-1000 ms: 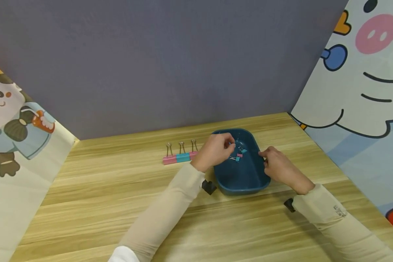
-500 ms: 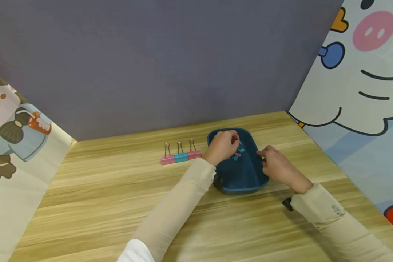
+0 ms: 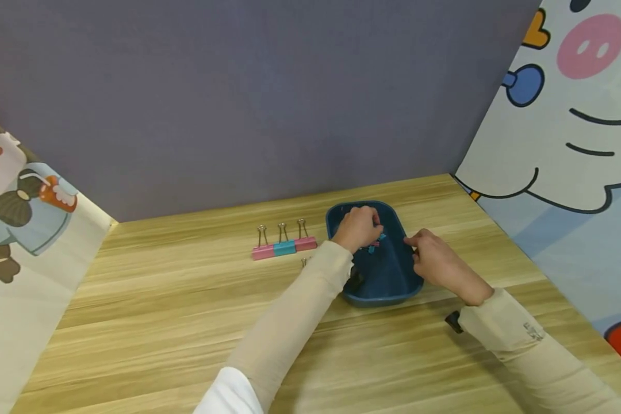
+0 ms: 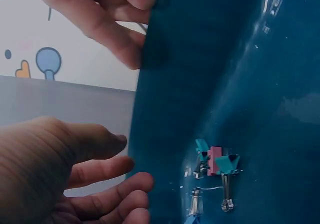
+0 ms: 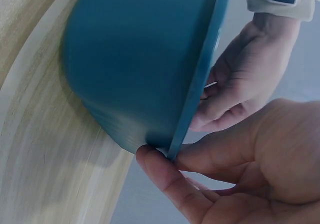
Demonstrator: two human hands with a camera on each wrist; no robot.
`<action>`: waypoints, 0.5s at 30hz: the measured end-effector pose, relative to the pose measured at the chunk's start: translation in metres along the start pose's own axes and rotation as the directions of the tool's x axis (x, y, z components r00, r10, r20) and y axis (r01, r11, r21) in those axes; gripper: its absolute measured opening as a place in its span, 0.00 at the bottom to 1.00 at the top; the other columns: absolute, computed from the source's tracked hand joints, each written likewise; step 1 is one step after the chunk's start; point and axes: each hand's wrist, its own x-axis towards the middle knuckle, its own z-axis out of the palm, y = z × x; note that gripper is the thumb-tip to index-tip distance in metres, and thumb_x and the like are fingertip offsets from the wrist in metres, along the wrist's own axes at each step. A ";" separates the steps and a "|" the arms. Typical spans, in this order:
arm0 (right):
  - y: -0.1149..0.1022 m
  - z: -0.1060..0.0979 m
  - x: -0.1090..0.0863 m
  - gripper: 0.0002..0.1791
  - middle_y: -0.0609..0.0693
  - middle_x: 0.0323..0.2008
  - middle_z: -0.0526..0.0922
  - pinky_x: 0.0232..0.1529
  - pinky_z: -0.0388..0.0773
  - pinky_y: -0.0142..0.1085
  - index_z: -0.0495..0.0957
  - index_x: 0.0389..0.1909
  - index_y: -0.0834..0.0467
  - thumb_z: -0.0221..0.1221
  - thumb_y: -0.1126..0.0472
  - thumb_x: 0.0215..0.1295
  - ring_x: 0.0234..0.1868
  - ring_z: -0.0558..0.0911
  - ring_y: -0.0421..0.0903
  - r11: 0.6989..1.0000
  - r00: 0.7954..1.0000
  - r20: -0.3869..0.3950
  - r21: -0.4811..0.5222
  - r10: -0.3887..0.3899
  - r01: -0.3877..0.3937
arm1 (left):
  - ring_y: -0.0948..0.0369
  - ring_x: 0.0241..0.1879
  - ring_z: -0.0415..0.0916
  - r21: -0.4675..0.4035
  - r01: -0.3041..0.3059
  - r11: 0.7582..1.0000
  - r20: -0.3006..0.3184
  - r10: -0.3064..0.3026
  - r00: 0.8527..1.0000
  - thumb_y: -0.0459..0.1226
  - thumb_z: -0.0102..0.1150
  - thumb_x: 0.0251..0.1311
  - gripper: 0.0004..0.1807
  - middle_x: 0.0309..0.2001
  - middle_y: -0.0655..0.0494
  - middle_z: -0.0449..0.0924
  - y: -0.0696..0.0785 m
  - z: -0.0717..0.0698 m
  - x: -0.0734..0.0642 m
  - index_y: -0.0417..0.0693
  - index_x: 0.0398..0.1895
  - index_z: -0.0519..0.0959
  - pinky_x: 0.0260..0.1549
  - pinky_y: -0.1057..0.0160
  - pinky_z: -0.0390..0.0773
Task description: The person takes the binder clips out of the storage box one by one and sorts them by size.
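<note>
A dark blue plastic basin [image 3: 388, 276] stands on the table, its long side running away from me. My right hand [image 3: 440, 261] pinches its right rim between thumb and fingers, as the right wrist view shows close up on the rim [image 5: 195, 102]. Over the basin's far half hovers my left hand [image 3: 359, 227], fingers loosely bent, thumb and index finger apart with nothing between them in the left wrist view. Below that hand lie several small binder clips, among them a pink clip [image 4: 215, 160], a teal clip [image 4: 228, 164] and a blue clip [image 4: 192, 219].
Left of the basin, large binder clips stand in a row: a pink clip [image 3: 263, 252], a teal clip [image 3: 284, 248] and another pink clip [image 3: 305, 243]. Wire handles [image 3: 304, 262] peek out beside my left sleeve. A grey wall [image 3: 290, 115] rises behind the wooden table [image 3: 160, 322].
My left hand has moved right, farther over the basin and the small clips. Wire handles have come into view beside the left sleeve. My right hand keeps its grip on the rim.
</note>
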 end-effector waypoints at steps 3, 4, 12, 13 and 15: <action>0.000 0.001 0.000 0.23 0.69 0.45 0.71 0.31 0.73 0.39 0.69 0.55 0.78 0.51 0.79 0.55 0.34 0.76 0.52 1.000 1.000 -0.004 0.000 -0.004 0.004 | 0.65 0.23 0.74 0.011 0.025 1.000 0.050 -0.025 0.998 0.40 0.59 0.62 0.04 0.22 0.63 0.78 -0.002 0.005 0.003 0.51 0.33 0.79 0.30 0.64 0.74; 0.000 0.001 0.000 0.23 0.69 0.45 0.71 0.31 0.73 0.39 0.69 0.55 0.78 0.51 0.79 0.56 0.34 0.76 0.52 1.000 1.000 -0.003 0.001 -0.002 0.002 | 0.65 0.24 0.74 0.023 0.032 0.999 0.061 -0.034 0.998 0.40 0.60 0.61 0.04 0.22 0.63 0.78 -0.002 0.006 0.004 0.51 0.32 0.79 0.30 0.64 0.74; -0.001 0.000 0.001 0.23 0.68 0.46 0.70 0.31 0.73 0.39 0.69 0.56 0.77 0.51 0.79 0.57 0.35 0.76 0.52 1.000 0.999 0.017 -0.002 0.031 -0.031 | 0.60 0.31 0.76 0.193 0.045 0.980 0.120 -0.069 0.990 0.43 0.67 0.55 0.09 0.27 0.58 0.76 -0.006 0.016 0.009 0.50 0.26 0.79 0.30 0.64 0.75; -0.001 0.000 0.001 0.23 0.68 0.46 0.70 0.32 0.74 0.39 0.69 0.56 0.77 0.51 0.79 0.57 0.35 0.76 0.52 1.000 0.999 0.016 -0.003 0.030 -0.030 | 0.60 0.31 0.76 0.203 0.044 0.978 0.123 -0.070 0.990 0.43 0.67 0.55 0.09 0.28 0.58 0.76 -0.007 0.017 0.009 0.50 0.27 0.79 0.30 0.63 0.75; -0.001 0.000 0.001 0.23 0.68 0.45 0.71 0.32 0.74 0.39 0.69 0.55 0.78 0.51 0.79 0.56 0.34 0.76 0.52 1.000 1.000 0.012 -0.005 0.024 -0.024 | 0.60 0.31 0.76 0.216 0.044 0.975 0.135 -0.074 0.988 0.43 0.66 0.56 0.09 0.28 0.57 0.77 -0.007 0.020 0.009 0.49 0.28 0.80 0.30 0.63 0.75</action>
